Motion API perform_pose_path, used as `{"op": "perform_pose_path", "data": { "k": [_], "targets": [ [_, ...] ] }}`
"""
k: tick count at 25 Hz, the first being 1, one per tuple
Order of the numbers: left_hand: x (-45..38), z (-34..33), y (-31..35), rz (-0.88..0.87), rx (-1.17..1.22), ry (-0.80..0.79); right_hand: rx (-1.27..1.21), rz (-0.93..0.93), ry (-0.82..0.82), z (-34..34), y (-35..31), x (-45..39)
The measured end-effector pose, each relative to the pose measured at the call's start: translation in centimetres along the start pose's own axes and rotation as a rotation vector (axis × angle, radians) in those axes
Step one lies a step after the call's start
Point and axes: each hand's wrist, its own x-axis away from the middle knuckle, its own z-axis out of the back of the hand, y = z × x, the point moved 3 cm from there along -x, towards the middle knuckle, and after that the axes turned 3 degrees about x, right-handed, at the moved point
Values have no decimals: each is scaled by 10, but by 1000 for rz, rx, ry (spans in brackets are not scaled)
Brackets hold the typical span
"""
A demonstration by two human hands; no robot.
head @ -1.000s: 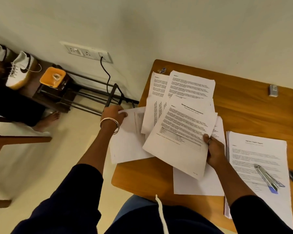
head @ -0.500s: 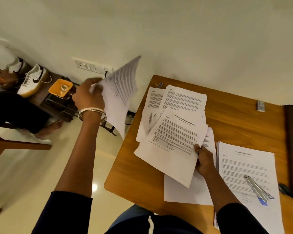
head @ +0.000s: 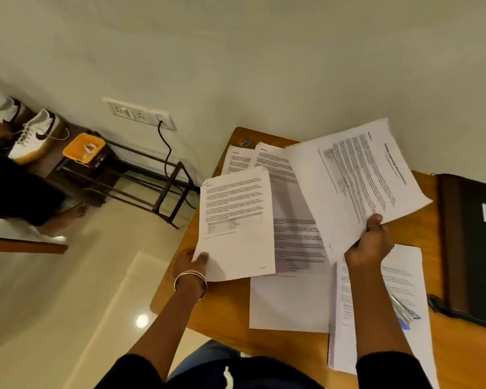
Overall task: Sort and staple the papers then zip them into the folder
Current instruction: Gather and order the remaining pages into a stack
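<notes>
sorting still under way, judged from loose sheets spread across the table [head: 225,301] and nothing stapled in view

nearest: stapler [head: 404,310] lying on the sorted stack [head: 399,276], just below and right of the right hand [head: 369,245]; blank sheet [head: 289,301] flat between the two wrists, close to the near table edge

left hand [head: 192,262] pinching the lower left corner of a printed page [head: 236,223], thumb on top, fingers underneath; page corner overhanging the left table edge, so better to draw it inward before letting go, floor directly beneath

right hand gripping the lower edge of a second printed page [head: 357,186], thumb over, page lifted and tilted away toward the wall; worth reading both headings side by side, then laying the matching one square on the right-side stack, corners aligned for the staple

beyond the left hand: more pages [head: 267,161] fanned and overlapping, reaching the far left corner of the table; easy to drag these along when sliding anything, so lift rather than sweep

right of the right hand: dark folder [head: 472,248] lying flat along the right table edge, whether zipped or unzipped not clear; bare wood between hand and folder gives room to set a finished bundle

far side: wall close behind the table, little room for swinging the raised page further out
</notes>
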Motion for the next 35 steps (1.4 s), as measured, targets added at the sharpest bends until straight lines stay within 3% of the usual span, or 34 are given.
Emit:
{"op": "perform_pose_path", "data": {
  "k": [6,17,23,26,30,35],
  "targets": [
    [7,-16,-5,-100,-339,-186,176,4,-109,-35,20,17],
    [-3,-9,-10,-123,-553,-362,17,-367,-68,-20,68,15],
    [-17,-2,9,-142,-829,-183,-23,-541,-106,-64,84,28],
    [-41,4,31,-163,-705,-59,184,-571,-210,-83,103,34],
    [-84,4,70,-339,-650,-8,549,-456,-281,-85,128,36],
    [-137,-20,111,-437,-567,-119,504,-519,-285,-79,137,25]
  ]
}}
